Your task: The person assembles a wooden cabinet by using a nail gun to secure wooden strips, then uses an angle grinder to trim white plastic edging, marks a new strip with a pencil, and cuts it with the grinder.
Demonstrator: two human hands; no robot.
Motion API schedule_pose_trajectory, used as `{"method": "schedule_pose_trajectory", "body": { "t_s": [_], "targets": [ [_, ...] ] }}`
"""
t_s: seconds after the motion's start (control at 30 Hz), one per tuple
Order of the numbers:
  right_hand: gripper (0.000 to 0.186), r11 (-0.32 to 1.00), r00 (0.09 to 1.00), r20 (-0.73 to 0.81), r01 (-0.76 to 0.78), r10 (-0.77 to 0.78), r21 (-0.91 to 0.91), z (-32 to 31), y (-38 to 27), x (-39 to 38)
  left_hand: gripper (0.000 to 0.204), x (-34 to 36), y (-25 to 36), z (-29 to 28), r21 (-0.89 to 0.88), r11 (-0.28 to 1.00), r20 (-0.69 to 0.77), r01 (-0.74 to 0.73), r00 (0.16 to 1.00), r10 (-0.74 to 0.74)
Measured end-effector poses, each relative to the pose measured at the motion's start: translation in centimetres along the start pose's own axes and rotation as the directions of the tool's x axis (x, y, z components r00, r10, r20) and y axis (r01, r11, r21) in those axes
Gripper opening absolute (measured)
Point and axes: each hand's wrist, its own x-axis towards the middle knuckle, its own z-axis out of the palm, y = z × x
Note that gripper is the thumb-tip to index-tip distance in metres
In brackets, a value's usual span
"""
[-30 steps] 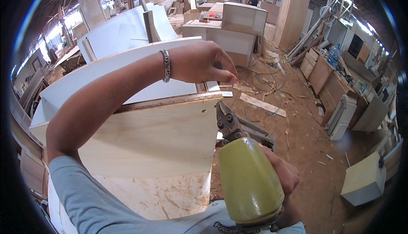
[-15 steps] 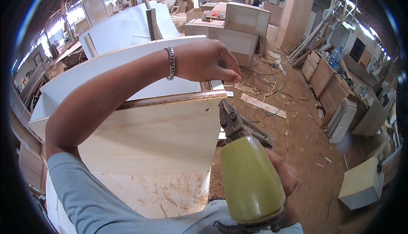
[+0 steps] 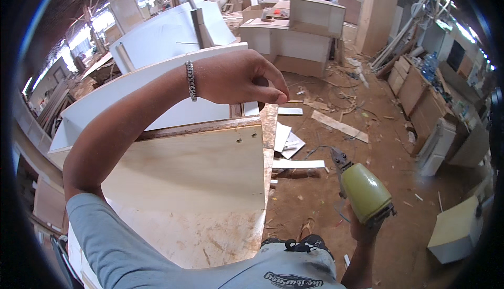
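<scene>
A white and pale-plywood cabinet carcass (image 3: 184,171) lies on its side before me, with a brown strip (image 3: 202,128) along the upper edge of its near panel. My left hand (image 3: 247,79) is bent over the carcass's right end, fingers curled and thumb against the fingertips. Whether it pinches anything is hidden. Two small dark marks (image 3: 247,138) show near the panel's upper right corner. Out to the right, apart from the carcass, my right hand (image 3: 362,228) grips a yellow-green nail gun (image 3: 367,192), its dark metal nose tilted up and left.
Under the carcass is a stained, pale work surface (image 3: 205,236). White offcuts (image 3: 289,141) and a long wood strip (image 3: 340,126) litter the brown floor. Farther off stand more cabinet carcasses (image 3: 299,47). Low cabinets (image 3: 420,100) line the right side, and a pale box (image 3: 454,231) sits nearer.
The nail gun has swung away from the panel corner, out to the right and lower. A second dark mark now shows by that corner. My left hand stays over the carcass end.
</scene>
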Motion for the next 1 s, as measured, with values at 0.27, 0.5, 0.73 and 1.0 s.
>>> {"method": "schedule_pose_trajectory", "body": {
  "t_s": [0.27, 0.5, 0.73, 1.0],
  "targets": [
    [0.045, 0.981, 0.955, 0.284, -0.032, 0.086, -0.19, 1.7, 4.5, 7.8, 0.026, -3.5, 2.2, -2.1, 0.361, 0.931, -0.317, -0.048, 0.933, 0.171],
    [0.035, 0.972, 0.803, 0.568, -0.056, 0.18, -0.229, 6.2, 10.8, 18.8, 0.066, -8.0, 8.0, 3.9, 0.414, 0.823, -0.575, 0.39, 0.812, -0.096],
    [0.03, 0.973, 0.666, 0.712, -0.108, 0.222, -0.202, 10.5, 14.4, 32.8, 0.053, -1.2, 8.5, 13.0, 0.122, 0.538, -0.912, 0.834, 0.308, -0.271],
    [0.047, 0.973, 0.304, 0.952, 0.228, -0.046, -0.025, 22.9, 16.8, 42.4, 0.04, 3.1, 8.4, 16.0, -0.061, 0.254, -0.984, 0.965, -0.016, -0.175]
  ]
}}
